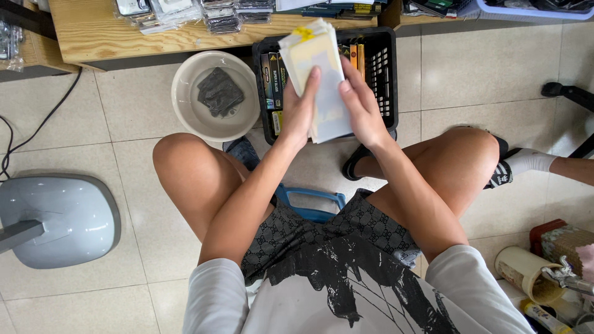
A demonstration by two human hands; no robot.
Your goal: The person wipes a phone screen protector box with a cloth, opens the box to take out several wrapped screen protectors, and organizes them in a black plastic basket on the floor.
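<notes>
White-and-pale-yellow stack of flat packets [322, 74], upper centre of frame, over the black crate [385, 68]; its lower edge is hidden behind both hands, print too blurred to read. Left hand [301, 111] and right hand [362, 105] each closed around the stack's sides. Crate contents mostly covered.

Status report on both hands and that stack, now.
Left hand and right hand both gripping the stack of flat white packets. Stack held above the black crate. Bowl beside the crate; nothing blocking.
</notes>
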